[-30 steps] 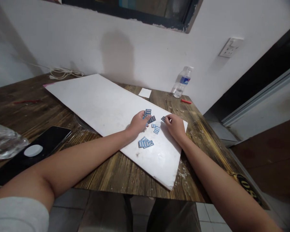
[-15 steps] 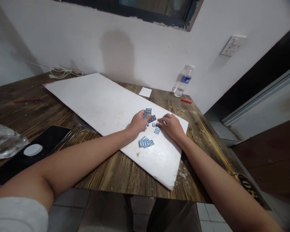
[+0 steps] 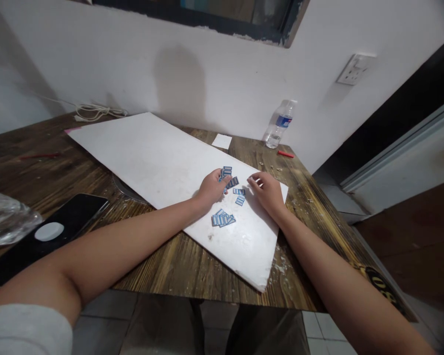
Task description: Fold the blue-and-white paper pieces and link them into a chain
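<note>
My left hand is closed around a fanned bunch of small cards with blue edges and pale stripes. The fingers hide part of the bunch. To its right, my right hand hovers over or rests on the white board, fingers slightly curled and apart, with nothing visible in them. Between the hands, a few more striped cards lie on the board. Nearer to me is a loose overlapping pile of the same cards.
The board lies diagonally across a dark wooden table. A water bottle, a red stick-like object and a white paper square stand or lie behind it. On the left are a black flat panel, clear plastic and a white cable.
My right hand has drawn back to the right from the small cards between the hands, and its fingers have lifted off them. My left hand stays put with its cards.
</note>
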Tool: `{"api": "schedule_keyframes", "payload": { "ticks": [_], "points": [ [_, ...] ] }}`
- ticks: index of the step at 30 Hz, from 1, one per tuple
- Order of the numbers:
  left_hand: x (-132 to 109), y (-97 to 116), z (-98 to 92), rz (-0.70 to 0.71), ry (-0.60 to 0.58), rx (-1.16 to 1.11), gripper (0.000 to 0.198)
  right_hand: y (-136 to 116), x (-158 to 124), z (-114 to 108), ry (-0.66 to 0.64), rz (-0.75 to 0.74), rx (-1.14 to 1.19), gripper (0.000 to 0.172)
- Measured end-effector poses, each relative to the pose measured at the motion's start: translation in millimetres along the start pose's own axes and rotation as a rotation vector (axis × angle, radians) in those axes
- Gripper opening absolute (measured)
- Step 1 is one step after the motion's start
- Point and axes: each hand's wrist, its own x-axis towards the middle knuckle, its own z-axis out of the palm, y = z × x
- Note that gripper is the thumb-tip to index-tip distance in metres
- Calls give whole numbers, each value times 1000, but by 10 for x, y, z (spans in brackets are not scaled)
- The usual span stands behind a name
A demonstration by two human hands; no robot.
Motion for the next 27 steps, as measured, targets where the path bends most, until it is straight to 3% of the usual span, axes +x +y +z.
{"api": "schedule_keyframes", "payload": {
  "ticks": [4, 9, 15, 20, 27],
  "points": [
    [-9, 13, 2, -1, -1, -8, 11, -6, 1, 0, 9, 65, 51, 15],
    [-15, 15, 4, 9, -9, -20, 11, 15, 4, 14, 49, 24, 38, 16],
    [-5, -9, 1, 11, -20, -50, 11, -6, 1, 11, -115, -85, -22, 9],
    [-6, -7, -1, 44, -20, -37, 10, -79, -8, -21, -250, -221, 51, 35],
    [-25, 6, 14, 11, -41, -65, 10, -95, -22, -33, -212, -272, 47, 36]
  ]
}}
